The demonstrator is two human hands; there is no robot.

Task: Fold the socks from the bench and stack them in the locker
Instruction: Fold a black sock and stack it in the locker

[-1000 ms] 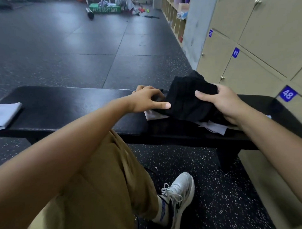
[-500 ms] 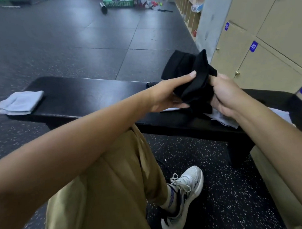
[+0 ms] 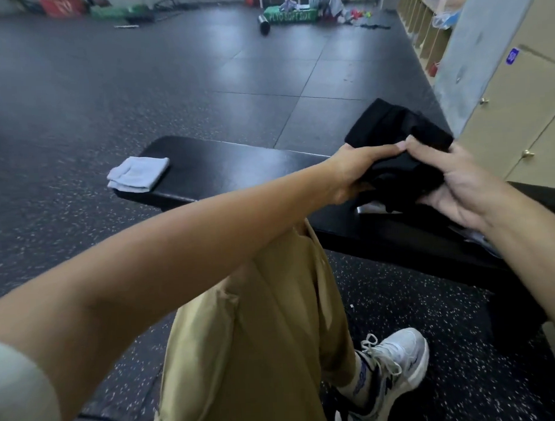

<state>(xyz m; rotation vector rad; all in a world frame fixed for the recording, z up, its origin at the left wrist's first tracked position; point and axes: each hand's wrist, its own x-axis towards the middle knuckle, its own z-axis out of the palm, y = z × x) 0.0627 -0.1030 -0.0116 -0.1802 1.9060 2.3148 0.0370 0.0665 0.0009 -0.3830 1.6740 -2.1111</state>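
both hands hold the black socks (image 3: 396,137) bunched above the right part of the surface (image 3: 237,167): the left hand (image 3: 353,173) has its fingers curled around the bundle's left side, and the right hand (image 3: 457,185) grips its right side, thumb pressed on top. a folded grey sock (image 3: 138,177) lies at the surface's far left end, overhanging the edge slightly. white fabric (image 3: 369,208) shows on the surface beneath the bundle, and closed beige lockers (image 3: 518,123) stand just beyond the surface's right end.
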